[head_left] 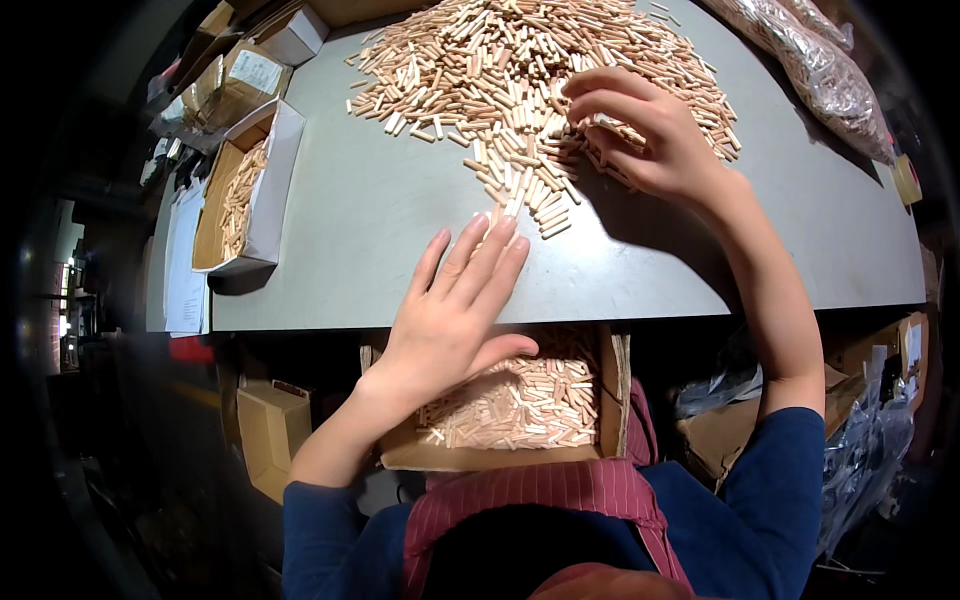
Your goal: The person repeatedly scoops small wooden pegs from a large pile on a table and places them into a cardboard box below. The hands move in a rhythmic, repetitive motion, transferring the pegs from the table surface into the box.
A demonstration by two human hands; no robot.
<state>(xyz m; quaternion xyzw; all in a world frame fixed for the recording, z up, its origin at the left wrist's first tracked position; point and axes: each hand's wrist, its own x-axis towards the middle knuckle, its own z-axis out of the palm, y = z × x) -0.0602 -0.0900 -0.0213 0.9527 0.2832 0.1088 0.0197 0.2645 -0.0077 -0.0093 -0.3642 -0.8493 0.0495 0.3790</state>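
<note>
A broad heap of short wooden dowels [470, 60] covers the far middle of the grey table [350, 250], with a narrow tail of them trailing toward me. My left hand [440, 325] is stretched flat, palm down, its fingertips at the near end of that tail. Over the heap's right side hovers my right hand [645, 135], fingers curved and apart; I see nothing held in it, though its palm side is partly hidden. Below the table's front edge, an open cardboard box [612, 390] holds many more dowels, partly covered by my left hand and wrist.
At the left stands an open white box [278, 175] with dowels inside, beside papers [185, 265] and taped cartons [245, 75]. A large clear plastic bag [800, 60] lies at the far right, near a tape roll [906, 180]. Cartons and plastic wrap [870, 420] sit below right.
</note>
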